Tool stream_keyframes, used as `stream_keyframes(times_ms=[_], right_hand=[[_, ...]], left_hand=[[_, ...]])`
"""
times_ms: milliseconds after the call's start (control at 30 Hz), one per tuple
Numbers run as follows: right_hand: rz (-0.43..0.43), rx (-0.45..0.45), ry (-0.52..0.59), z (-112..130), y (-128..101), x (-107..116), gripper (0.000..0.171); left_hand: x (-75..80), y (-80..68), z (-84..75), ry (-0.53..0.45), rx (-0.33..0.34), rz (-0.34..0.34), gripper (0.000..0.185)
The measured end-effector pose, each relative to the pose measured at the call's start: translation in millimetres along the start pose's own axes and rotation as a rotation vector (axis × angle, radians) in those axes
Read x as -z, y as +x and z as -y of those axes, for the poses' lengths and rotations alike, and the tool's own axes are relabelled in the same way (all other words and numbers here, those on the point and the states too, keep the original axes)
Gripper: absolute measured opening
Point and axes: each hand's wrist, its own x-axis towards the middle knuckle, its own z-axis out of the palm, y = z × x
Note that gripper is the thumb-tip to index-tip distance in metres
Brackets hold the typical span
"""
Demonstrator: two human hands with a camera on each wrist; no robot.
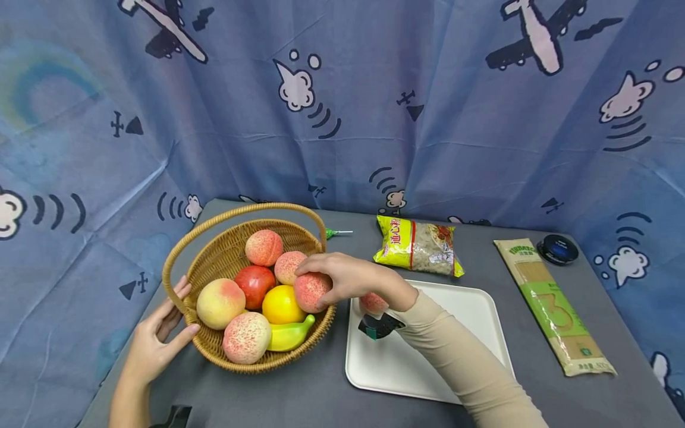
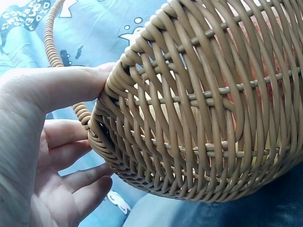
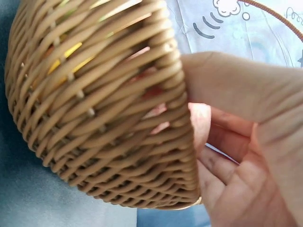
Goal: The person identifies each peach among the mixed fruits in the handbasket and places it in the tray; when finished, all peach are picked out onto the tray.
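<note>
Noted left hand [image 1: 159, 340] nearest, fingers apart and fairly straight along the outer wall of the wicker basket [image 1: 238, 358], thumb [image 2: 61, 85] pressed at the rim; no grip round the handle. Logged white tray [image 1: 428, 371] on the grey worktop [image 1: 299, 398] just right of the basket, with one small pink fruit [image 1: 373, 302] on it, half hidden under the right wrist.

Found right hand [image 1: 350, 278] reaching over the basket's right rim, fingers curled down over the gripped peach [image 1: 311, 291], which sat at the edge of the heap, touching the orange [image 1: 280, 304] and close above the banana [image 1: 289, 336]. Could not tell from the right wrist view how far the fingers wrapped underneath.

Judged risks:
- Top-down hold on a round fruit: slip likely if lifted fast, then a roll off the rim onto the worktop.
- Heap piled to the rim: neighbours could shift once the peach left its place.
- Basket steadied by a flat palm only: a sideways drag might slide or tip it.
- Wrist low over the tray: could knock the pink fruit.

Recorded farther back a yellow snack bag [image 1: 417, 245], noodle packet [image 1: 553, 306], a round black object [image 1: 558, 249], and blue printed cloth [image 1: 342, 107] behind.
</note>
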Motion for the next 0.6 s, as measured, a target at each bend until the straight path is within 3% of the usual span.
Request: stream_keyframes(times_ms=[267, 600], right_hand=[[-0.154, 0.038, 0.057, -5.4, -2.5, -9.4, 0.058], [-0.394, 0.091, 0.267, -1.0, -11.6, -10.8, 0.062]], left_hand=[[0.3, -2.6, 4.3, -0.019, -0.03, 0.001, 0.065], [0.4, -2.3, 6.4, -0.035, -0.026, -0.004, 0.065]])
